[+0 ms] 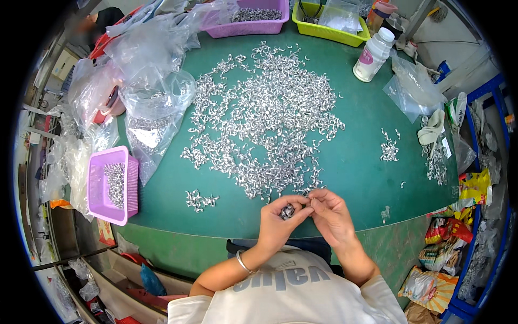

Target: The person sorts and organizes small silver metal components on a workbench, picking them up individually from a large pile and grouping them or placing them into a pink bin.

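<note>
Both hands meet at the near edge of the green table, just below a wide heap of small curved silver metal pieces (286,108). My left hand (275,218) is closed around several of these silver pieces (287,211), bunched in its curled fingers. Thumb and fingertips of my right hand (332,216) are pinched together, touching the left fingertips. Whatever lies between them is too small to make out. A little group of the same pieces (200,200) lies left of my left hand.
A purple basket (132,189) with silver pieces stands at left, beside clear plastic bags (156,119). Behind the heap are another purple basket (248,29) and a yellow-green basket (329,33). At right are a white bottle (374,56), small piles (389,151) and a pale glove (431,128).
</note>
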A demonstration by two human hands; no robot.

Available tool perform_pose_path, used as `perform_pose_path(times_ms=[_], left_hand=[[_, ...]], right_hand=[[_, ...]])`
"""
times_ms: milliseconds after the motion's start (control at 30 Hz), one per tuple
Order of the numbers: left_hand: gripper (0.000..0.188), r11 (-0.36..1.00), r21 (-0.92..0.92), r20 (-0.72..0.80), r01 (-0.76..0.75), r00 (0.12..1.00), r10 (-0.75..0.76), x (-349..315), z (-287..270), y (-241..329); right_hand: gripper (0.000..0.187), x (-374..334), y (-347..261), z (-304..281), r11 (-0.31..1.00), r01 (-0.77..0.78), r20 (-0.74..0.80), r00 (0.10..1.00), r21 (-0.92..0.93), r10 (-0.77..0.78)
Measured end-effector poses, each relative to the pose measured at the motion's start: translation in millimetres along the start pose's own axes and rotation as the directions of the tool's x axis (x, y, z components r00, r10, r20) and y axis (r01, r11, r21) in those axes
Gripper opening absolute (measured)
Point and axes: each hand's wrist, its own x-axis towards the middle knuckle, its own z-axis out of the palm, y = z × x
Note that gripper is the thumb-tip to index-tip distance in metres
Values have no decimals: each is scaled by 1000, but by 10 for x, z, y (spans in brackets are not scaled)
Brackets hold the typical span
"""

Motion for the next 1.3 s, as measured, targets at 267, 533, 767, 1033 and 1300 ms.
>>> perform_pose_path(times_ms=[267,533,767,1033,1300], left_hand=[[5,999,36,29,10,1000,-11,9,-66,111],[8,998,38,89,-41,995,37,-8,-46,253],[9,996,44,137,-76,988,69,-50,-42,330],[12,975,111,148,-192,973,175,-89,-23,393],[14,965,109,154,-240,963,222,-98,-28,405]], right_hand=[[13,-41,-138,86,903,82,-25,994,-422,-102],[15,-102,-221,112,877,269,124,963,-399,-239],[14,-140,-192,110,862,353,194,934,-363,-300],[14,-197,-201,195,872,330,181,942,-361,-282],[17,-227,-222,237,834,400,221,915,-379,-339]])
